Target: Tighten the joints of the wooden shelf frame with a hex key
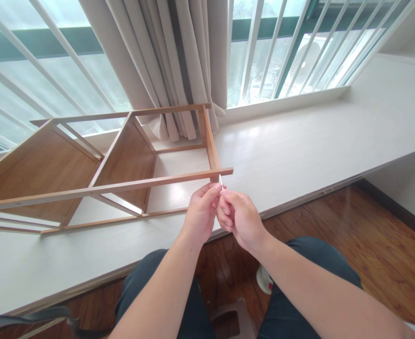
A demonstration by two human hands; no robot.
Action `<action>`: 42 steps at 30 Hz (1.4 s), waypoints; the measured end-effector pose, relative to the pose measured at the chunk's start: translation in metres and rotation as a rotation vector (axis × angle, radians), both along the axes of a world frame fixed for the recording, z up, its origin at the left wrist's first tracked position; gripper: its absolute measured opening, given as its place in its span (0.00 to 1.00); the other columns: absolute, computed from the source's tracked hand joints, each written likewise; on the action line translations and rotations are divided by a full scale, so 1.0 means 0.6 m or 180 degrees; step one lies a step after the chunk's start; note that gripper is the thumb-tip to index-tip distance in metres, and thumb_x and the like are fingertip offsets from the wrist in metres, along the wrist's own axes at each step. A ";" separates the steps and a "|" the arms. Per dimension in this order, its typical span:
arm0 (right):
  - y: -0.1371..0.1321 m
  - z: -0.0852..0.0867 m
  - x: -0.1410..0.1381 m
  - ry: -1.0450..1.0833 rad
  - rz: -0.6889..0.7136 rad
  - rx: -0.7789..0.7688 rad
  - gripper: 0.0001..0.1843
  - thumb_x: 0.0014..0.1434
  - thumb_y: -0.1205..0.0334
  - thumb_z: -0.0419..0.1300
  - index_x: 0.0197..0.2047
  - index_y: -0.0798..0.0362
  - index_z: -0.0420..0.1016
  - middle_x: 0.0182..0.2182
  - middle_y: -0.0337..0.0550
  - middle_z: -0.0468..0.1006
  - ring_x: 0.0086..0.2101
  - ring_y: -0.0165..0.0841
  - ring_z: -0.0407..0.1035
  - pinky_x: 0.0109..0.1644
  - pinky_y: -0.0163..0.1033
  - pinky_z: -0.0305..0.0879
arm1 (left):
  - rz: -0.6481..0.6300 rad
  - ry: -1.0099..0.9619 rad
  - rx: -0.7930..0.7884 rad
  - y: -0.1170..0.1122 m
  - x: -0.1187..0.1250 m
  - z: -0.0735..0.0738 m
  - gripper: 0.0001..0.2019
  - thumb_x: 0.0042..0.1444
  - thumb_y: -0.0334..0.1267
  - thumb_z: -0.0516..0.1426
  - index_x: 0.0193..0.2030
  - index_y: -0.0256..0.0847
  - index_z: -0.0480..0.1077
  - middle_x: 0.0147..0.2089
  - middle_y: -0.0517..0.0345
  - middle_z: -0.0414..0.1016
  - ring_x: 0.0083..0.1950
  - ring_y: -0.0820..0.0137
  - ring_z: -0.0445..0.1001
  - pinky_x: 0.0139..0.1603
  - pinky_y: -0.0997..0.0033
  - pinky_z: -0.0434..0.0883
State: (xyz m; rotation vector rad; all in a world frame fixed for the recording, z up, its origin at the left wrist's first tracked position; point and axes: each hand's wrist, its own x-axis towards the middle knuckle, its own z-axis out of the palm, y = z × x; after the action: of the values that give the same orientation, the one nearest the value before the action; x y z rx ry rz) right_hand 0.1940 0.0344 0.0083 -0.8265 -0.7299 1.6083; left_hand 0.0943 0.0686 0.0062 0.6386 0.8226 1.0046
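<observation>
A wooden shelf frame (161, 180) lies on its side on the white ledge, with two brown panels set between its rails. Just in front of its right end, my left hand (203, 207) and my right hand (241, 215) meet, fingertips pinched together. Between them a slim silver metal piece (221, 181) points up toward the end of the front rail; whether it is a bolt or a hex key I cannot tell. My left hand is closed at its lower end, and my right hand is closed against it too. The fingers hide that lower part.
The white ledge (309, 136) runs under the window to the right. A grey curtain (151, 61) hangs behind the frame. Below are a wooden floor (380, 240), a low stool (234, 320) between my legs, and a dark strap (52, 313) at lower left.
</observation>
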 end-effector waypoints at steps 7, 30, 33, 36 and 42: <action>0.001 0.000 0.000 0.1137 0.0593 -0.0236 0.24 0.66 0.53 0.56 0.21 0.53 0.60 0.13 0.32 0.57 0.13 0.24 0.52 0.17 0.29 0.47 | 0.0070 0.0023 -0.0055 -0.003 0.001 0.007 0.17 0.50 0.46 0.70 0.35 0.35 0.74 0.21 0.62 0.72 0.22 0.77 0.71 0.25 0.80 0.68; -0.001 -0.007 -0.006 0.1272 0.0631 -0.0127 0.25 0.64 0.45 0.62 0.25 0.52 0.60 0.14 0.29 0.58 0.14 0.23 0.51 0.17 0.29 0.50 | -0.0022 0.0252 -0.0115 -0.006 0.000 0.014 0.19 0.49 0.51 0.69 0.33 0.37 0.72 0.18 0.65 0.68 0.16 0.77 0.65 0.15 0.79 0.59; -0.001 -0.006 -0.005 0.1305 0.0670 -0.0086 0.24 0.64 0.47 0.61 0.25 0.51 0.59 0.14 0.30 0.58 0.14 0.23 0.52 0.17 0.29 0.50 | 0.0008 0.0196 -0.0084 -0.005 0.000 0.015 0.19 0.48 0.50 0.70 0.33 0.36 0.73 0.19 0.64 0.70 0.18 0.78 0.67 0.18 0.81 0.61; -0.001 -0.006 -0.004 0.1477 0.0765 -0.0083 0.23 0.66 0.49 0.58 0.25 0.52 0.58 0.15 0.30 0.58 0.14 0.24 0.51 0.18 0.29 0.50 | -0.0013 0.0145 -0.0066 -0.004 -0.001 0.015 0.18 0.49 0.49 0.70 0.33 0.36 0.73 0.20 0.64 0.70 0.20 0.79 0.68 0.19 0.82 0.63; 0.001 -0.009 -0.004 0.1416 0.0737 -0.0058 0.23 0.67 0.48 0.57 0.24 0.51 0.58 0.14 0.30 0.57 0.14 0.24 0.51 0.17 0.30 0.49 | -0.0069 0.0221 -0.0074 -0.006 -0.003 0.014 0.18 0.52 0.50 0.68 0.33 0.37 0.71 0.18 0.64 0.69 0.18 0.77 0.68 0.17 0.82 0.61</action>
State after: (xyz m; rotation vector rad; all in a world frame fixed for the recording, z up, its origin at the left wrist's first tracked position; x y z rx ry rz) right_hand 0.1914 0.0352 0.0027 -0.3798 -0.5026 1.9226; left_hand 0.0924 0.0648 0.0144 0.6642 0.8854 0.9564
